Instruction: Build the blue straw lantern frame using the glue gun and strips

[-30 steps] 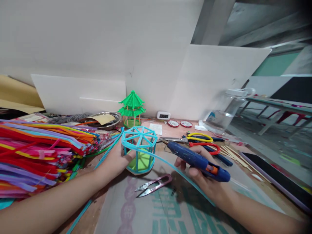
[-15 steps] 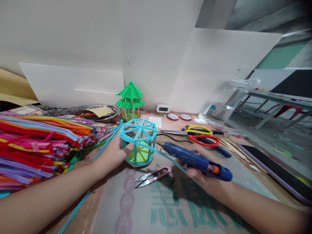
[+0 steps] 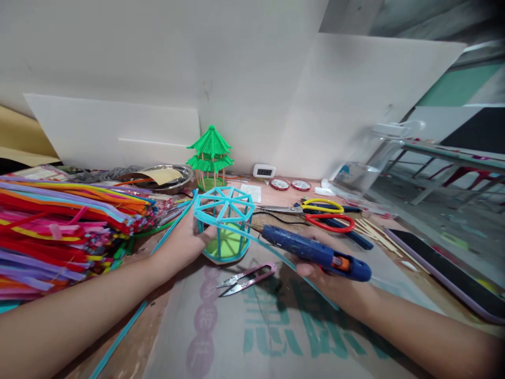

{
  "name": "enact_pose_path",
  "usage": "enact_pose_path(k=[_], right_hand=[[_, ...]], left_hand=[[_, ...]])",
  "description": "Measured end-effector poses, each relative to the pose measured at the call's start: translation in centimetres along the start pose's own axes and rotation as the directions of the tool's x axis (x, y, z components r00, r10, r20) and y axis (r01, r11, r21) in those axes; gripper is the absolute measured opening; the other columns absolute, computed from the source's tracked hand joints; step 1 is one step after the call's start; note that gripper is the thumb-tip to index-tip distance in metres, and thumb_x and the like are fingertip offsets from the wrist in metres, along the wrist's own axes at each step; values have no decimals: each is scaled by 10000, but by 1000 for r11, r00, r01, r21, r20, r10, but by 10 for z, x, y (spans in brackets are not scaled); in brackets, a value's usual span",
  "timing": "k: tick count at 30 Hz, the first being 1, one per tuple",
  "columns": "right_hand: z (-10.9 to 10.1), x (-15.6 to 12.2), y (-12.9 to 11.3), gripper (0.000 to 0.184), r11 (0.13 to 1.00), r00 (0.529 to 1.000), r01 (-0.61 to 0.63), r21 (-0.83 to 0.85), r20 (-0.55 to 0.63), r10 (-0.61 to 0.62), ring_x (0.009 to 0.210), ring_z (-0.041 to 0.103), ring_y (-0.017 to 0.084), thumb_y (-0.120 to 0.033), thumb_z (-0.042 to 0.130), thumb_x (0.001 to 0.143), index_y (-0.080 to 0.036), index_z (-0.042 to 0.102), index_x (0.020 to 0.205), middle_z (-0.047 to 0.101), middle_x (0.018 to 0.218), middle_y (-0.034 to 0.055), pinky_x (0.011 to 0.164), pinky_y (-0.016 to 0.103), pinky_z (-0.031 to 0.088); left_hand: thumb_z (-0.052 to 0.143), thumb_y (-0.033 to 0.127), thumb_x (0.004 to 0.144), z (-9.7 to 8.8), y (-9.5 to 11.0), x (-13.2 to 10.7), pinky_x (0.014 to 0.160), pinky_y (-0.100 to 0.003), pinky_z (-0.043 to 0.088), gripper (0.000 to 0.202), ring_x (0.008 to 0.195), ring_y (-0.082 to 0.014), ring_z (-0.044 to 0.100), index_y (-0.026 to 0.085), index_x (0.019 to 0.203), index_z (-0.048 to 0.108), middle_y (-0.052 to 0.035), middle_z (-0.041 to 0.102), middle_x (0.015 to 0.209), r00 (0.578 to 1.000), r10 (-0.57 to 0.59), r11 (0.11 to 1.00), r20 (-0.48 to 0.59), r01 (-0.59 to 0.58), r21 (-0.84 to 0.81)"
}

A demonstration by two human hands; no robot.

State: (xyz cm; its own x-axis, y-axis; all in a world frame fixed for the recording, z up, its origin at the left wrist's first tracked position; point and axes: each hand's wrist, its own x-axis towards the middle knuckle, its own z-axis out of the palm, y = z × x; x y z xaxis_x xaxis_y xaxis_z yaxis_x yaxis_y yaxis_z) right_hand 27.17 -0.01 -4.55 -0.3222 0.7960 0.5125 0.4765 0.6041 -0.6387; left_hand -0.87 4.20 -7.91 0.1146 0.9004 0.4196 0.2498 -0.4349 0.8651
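My left hand (image 3: pixel 187 239) is closed round the left side of a light-blue, many-sided frame (image 3: pixel 224 209) with a spoked top and a green base (image 3: pixel 231 243). In my right hand (image 3: pixel 329 281) is a blue hot glue gun (image 3: pixel 311 250), its nozzle pointing left at the frame's right side. Whether the tip touches the frame I cannot tell. A light-blue pipe cleaner (image 3: pixel 272 250) runs from the frame's top edge down to the right, beneath the glue gun and past my right hand. Pink-handled thread snips (image 3: pixel 248 279) lie below the frame.
Bundles of coloured pipe cleaners (image 3: pixel 71 231) fill the left side. Behind stand a green-roofed pagoda model (image 3: pixel 212 158), a metal dish (image 3: pixel 179 181) and a small timer (image 3: pixel 264 170). To the right lie scissors (image 3: pixel 329 222), wooden sticks (image 3: pixel 376 237), a phone (image 3: pixel 445 271) and a clear jug (image 3: pixel 363 168).
The view has tipped slightly, so the table's things sit a little higher. My hands keep their hold on the frame and the glue gun, with the nozzle still by the frame's right side.
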Motion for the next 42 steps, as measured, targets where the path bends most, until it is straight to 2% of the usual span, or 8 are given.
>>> enact_pose_path(k=[13, 21, 26, 30, 33, 37, 40, 42], right_hand=[[3, 7, -11, 623, 999, 1000, -21, 35, -8, 21, 517, 502, 156, -863, 575, 750, -245, 523, 697, 557, 576, -13, 470, 281, 416], [2, 1, 0, 613, 998, 999, -44, -33, 0, 44, 511, 497, 163, -860, 561, 761, -250, 522, 718, 549, 565, -13, 444, 283, 408], [3, 4, 3, 465, 999, 999, -19, -34, 29, 20, 544, 556, 184, -708, 615, 854, -262, 537, 747, 584, 612, -13, 466, 306, 469], [0, 7, 7, 418, 996, 996, -78, -36, 35, 80, 587, 611, 189, -603, 519, 943, -253, 589, 725, 624, 648, -3, 543, 319, 535], [-5, 7, 12, 477, 993, 993, -120, -6, 13, 120, 703, 658, 201, -596, 452, 984, -246, 640, 721, 669, 717, 17, 672, 334, 559], [-16, 14, 11, 414, 982, 986, -137, 131, -75, 148, 858, 689, 208, -584, 472, 995, -263, 710, 885, 726, 877, 30, 796, 330, 558], [-24, 32, 10, 401, 974, 985, -139, 180, -75, 155, 997, 695, 223, -605, 510, 974, -267, 724, 1009, 753, 1073, 48, 892, 356, 549], [-29, 52, 14, 421, 972, 977, -195, 134, -64, 205, 1025, 690, 239, -630, 584, 922, -263, 726, 1071, 751, 1146, 59, 855, 362, 552]], left_hand=[[673, 492, 807, 0, 2, -2, 1181, -533, 399, 542, 1323, -348, 565, 191, 1252, 604, -147, 646, 1344, 1000, -15, 999, -18, 16, 32], [638, 417, 837, 0, -1, -2, 1187, -574, 363, 511, 1308, -338, 559, 158, 1273, 572, -155, 667, 1280, 1000, 1, 999, 5, -1, 39], [641, 432, 826, 0, 0, -2, 1184, -562, 378, 528, 1325, -354, 553, 171, 1280, 574, -162, 630, 1350, 1000, -10, 999, 11, 10, 37], [638, 445, 819, 1, 5, -2, 1170, -535, 411, 529, 1313, -357, 570, 186, 1276, 582, -153, 652, 1320, 1000, -21, 999, 1, 21, 45], [645, 458, 811, 1, 7, -1, 1149, -539, 434, 567, 1265, -359, 607, 189, 1303, 563, -153, 669, 1306, 1000, 7, 1000, 7, -7, 23], [674, 453, 792, 0, 6, 1, 1121, -549, 462, 632, 1243, -372, 629, 179, 1343, 529, -164, 675, 1310, 999, 31, 999, 30, -31, -8], [688, 417, 792, -1, 5, 2, 1127, -559, 456, 671, 1263, -375, 621, 180, 1390, 496, -161, 678, 1314, 995, 50, 998, 82, -47, -35], [680, 371, 810, 0, 5, 3, 1142, -554, 446, 663, 1300, -361, 599, 188, 1415, 478, -149, 672, 1338, 993, 56, 997, 108, -49, -65]])
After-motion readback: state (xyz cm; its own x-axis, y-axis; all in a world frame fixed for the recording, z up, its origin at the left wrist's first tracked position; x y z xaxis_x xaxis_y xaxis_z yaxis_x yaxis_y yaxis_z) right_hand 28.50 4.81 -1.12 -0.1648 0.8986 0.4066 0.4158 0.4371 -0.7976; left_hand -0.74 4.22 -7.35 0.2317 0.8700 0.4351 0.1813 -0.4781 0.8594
